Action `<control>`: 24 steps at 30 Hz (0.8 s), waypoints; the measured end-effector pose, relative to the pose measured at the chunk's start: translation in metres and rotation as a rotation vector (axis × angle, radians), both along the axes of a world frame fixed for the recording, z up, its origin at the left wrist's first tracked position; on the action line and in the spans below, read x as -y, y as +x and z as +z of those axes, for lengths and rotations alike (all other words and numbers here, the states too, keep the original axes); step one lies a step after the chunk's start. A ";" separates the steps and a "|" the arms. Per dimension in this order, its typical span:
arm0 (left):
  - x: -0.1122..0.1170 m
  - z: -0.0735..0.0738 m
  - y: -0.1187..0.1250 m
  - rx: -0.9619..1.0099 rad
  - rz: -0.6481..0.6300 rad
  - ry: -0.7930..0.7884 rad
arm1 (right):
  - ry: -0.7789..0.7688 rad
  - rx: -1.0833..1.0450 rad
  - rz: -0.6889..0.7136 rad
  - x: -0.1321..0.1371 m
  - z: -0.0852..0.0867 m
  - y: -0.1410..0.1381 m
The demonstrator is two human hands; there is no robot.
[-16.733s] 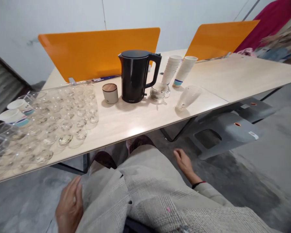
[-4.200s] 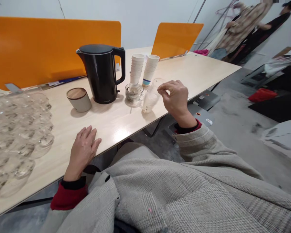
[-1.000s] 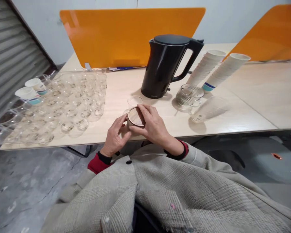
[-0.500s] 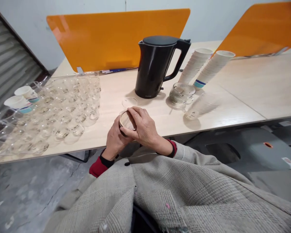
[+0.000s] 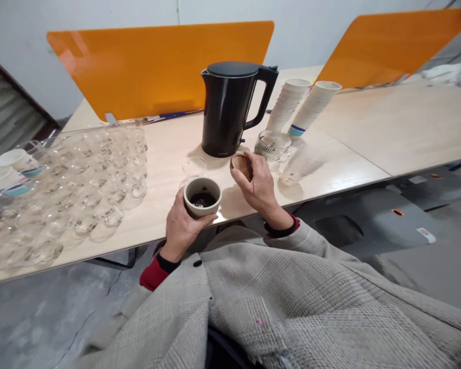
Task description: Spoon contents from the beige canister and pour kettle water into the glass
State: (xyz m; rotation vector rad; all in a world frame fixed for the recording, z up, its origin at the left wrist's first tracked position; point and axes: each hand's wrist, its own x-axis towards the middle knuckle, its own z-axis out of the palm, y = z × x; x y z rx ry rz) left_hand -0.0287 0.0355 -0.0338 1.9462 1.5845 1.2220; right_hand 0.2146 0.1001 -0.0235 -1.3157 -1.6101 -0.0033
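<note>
My left hand (image 5: 180, 225) is wrapped round a small beige canister (image 5: 202, 197) at the table's near edge; the canister stands uncovered, with dark loose contents inside. My right hand (image 5: 257, 182) grips its round wooden lid (image 5: 241, 165), held off to the right just above the tabletop. A small clear glass (image 5: 194, 166) stands right behind the canister. The black kettle (image 5: 228, 107) is behind both hands.
A ribbed glass cup (image 5: 272, 146) and a clear tumbler (image 5: 301, 164) stand right of my right hand. Two stacks of paper cups (image 5: 303, 105) lean behind them. Several clear glasses (image 5: 84, 179) crowd the left of the wooden table (image 5: 369, 133). Orange dividers (image 5: 157, 66) line the back.
The lid has come off the canister: my right hand has carried it to the right, while my left hand keeps hold of the canister, whose dark contents now show.
</note>
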 end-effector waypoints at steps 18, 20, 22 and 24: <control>-0.001 -0.002 -0.008 0.010 -0.021 -0.002 | -0.088 -0.048 -0.294 -0.028 0.005 0.065; -0.001 -0.002 -0.009 0.014 -0.026 0.006 | -0.097 0.032 -0.335 -0.041 0.015 0.067; -0.001 -0.003 -0.010 0.017 -0.038 0.012 | -0.102 0.087 -0.362 -0.054 0.021 0.067; -0.002 -0.004 -0.011 0.018 -0.050 0.012 | -0.107 0.102 -0.371 -0.065 0.023 0.066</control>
